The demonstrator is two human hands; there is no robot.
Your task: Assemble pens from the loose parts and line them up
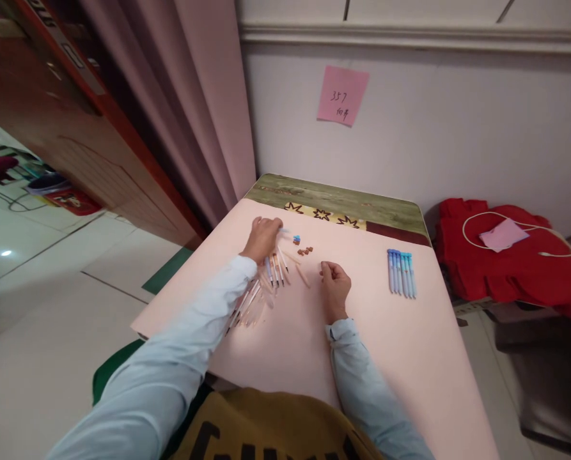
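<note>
My left hand (pixel 263 237) is over the far end of a loose pile of pen parts, fingers curled and closed. A thin pale bluish piece shows by its fingertips, too blurred to name. Below the hand lie several pen refills (pixel 279 271) with dark tips and pale see-through pen barrels (pixel 254 310). My right hand (pixel 336 282) rests to the right of the pile, thumb and finger pinched; I cannot make out whether something small is between them. Small brown pieces (pixel 305 251) and small blue pieces (pixel 297 239) lie between the hands, farther back.
Several blue pens (pixel 401 273) lie in a row on the right of the pink-topped table (pixel 385 358). A red cloth (pixel 496 255) with a white cable and pink paper is beyond the right edge. Behind are a wall with a pink note (pixel 343 96) and a curtain (pixel 208 83).
</note>
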